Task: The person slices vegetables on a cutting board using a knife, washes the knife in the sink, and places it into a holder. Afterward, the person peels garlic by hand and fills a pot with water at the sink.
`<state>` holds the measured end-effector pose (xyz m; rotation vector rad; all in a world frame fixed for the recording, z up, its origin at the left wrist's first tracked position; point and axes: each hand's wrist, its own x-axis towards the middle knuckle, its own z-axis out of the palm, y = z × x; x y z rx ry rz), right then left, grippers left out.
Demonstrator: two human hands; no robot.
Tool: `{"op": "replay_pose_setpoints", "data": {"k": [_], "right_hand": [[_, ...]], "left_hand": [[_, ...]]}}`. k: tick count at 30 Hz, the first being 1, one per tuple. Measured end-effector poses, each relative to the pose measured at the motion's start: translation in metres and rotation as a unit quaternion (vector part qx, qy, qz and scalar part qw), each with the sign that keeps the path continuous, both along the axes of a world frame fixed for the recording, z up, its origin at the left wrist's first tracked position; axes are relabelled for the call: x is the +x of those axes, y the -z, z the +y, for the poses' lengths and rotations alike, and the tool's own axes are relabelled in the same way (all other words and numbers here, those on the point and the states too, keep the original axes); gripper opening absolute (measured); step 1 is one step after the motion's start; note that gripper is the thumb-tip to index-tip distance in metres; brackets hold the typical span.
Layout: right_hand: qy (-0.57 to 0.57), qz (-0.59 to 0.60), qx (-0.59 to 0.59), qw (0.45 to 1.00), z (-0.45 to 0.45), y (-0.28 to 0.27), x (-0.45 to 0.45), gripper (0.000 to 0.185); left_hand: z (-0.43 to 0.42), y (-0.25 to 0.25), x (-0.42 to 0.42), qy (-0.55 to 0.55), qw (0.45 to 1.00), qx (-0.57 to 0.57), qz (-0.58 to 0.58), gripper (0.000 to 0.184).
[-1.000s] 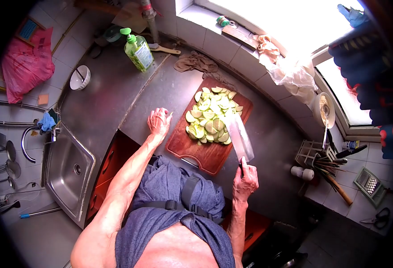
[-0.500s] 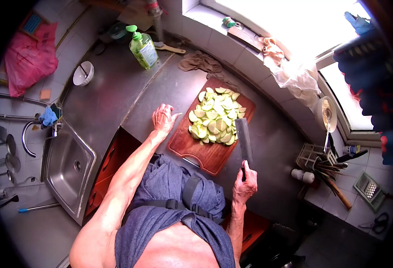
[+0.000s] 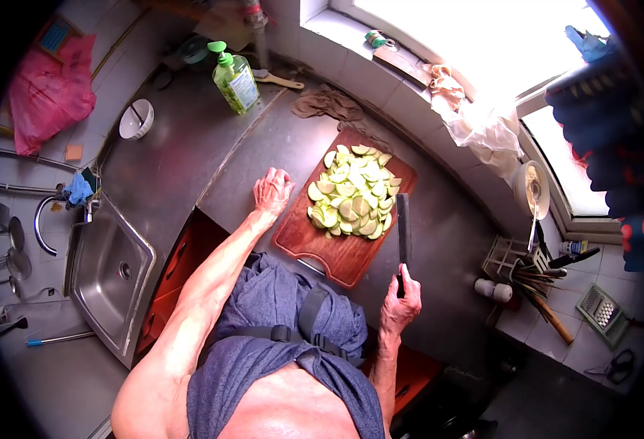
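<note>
My right hand is wrapped round the handle of a cleaver. The dark blade points away from me and is turned nearly edge-on, along the right side of the cutting board. A heap of pale green slices, apparently a squash or similar vegetable, covers the far part of the reddish-brown wooden cutting board. Left of the board, my left hand hovers over or rests on the steel counter, its fingers curled in and nothing visible in them.
Behind the board lies a crumpled brown cloth. A green pump bottle, a brush and a white bowl stand farther left, past the sink. At the right are a utensil rack and a grater.
The cleaver has turned in my right hand from showing its flat side to nearly edge-on. My left hand's fingers and thumb have drawn in, and it has shifted slightly right.
</note>
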<state>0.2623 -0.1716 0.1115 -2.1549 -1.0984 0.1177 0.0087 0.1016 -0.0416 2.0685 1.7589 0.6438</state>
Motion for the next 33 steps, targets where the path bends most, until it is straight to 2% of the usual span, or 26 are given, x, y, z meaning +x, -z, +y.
{"op": "replay_pose_setpoints", "data": {"k": [2, 4, 9, 12, 16, 21, 25, 26, 27, 28, 30, 32, 33], "right_hand": [[0.002, 0.002, -0.002, 1.0, -0.001, 0.001, 0.0, 0.038], [-0.003, -0.004, 0.0, 1.0, -0.001, 0.001, -0.001, 0.037], [0.003, 0.01, -0.004, 1.0, -0.003, -0.001, -0.005, 0.036], [0.003, 0.021, -0.004, 1.0, -0.004, 0.001, -0.008, 0.036], [-0.008, 0.021, -0.008, 1.0, -0.002, 0.003, -0.008, 0.037], [-0.021, 0.007, -0.006, 1.0, 0.001, -0.001, -0.011, 0.039], [-0.026, 0.001, -0.004, 1.0, 0.003, -0.004, -0.01, 0.035], [-0.023, 0.0, -0.004, 1.0, 0.003, -0.001, -0.009, 0.035], [0.02, 0.172, 0.022, 0.985, 0.001, 0.005, -0.009, 0.032], [0.063, 0.34, 0.047, 0.937, -0.001, 0.008, -0.01, 0.029], [0.063, 0.388, 0.078, 0.916, 0.0, 0.008, -0.012, 0.026], [0.07, 0.501, 0.148, 0.85, 0.001, 0.01, -0.012, 0.025], [0.068, 0.53, 0.151, 0.832, 0.0, 0.012, -0.01, 0.028]], "left_hand": [[0.004, 0.009, 0.0, 0.029, 0.998, -0.025, 0.056, 0.02], [0.005, 0.003, 0.001, 0.024, 0.998, -0.019, 0.052, 0.017], [0.01, 0.001, -0.01, -0.036, 0.998, -0.045, -0.035, 0.017], [0.009, 0.0, -0.02, -0.015, 0.998, -0.027, -0.058, 0.018], [-0.002, -0.017, -0.015, 0.04, 0.999, -0.01, -0.014, 0.015], [-0.003, 0.0, -0.003, 0.07, 0.996, -0.027, 0.041, 0.013], [-0.006, -0.018, 0.008, 0.051, 0.997, -0.044, 0.03, 0.01], [-0.008, -0.03, 0.013, 0.05, 0.998, -0.018, -0.024, 0.008], [-0.012, -0.045, 0.017, 0.05, 0.996, 0.006, -0.076, 0.007], [-0.017, -0.061, 0.023, 0.053, 0.996, 0.003, -0.074, 0.007], [-0.025, -0.087, 0.036, 0.157, 0.976, 0.044, -0.145, 0.016], [-0.032, -0.086, 0.045, 0.291, 0.943, 0.062, -0.146, 0.033], [-0.04, -0.09, 0.045, 0.313, 0.945, 0.06, -0.077, 0.041]]}}
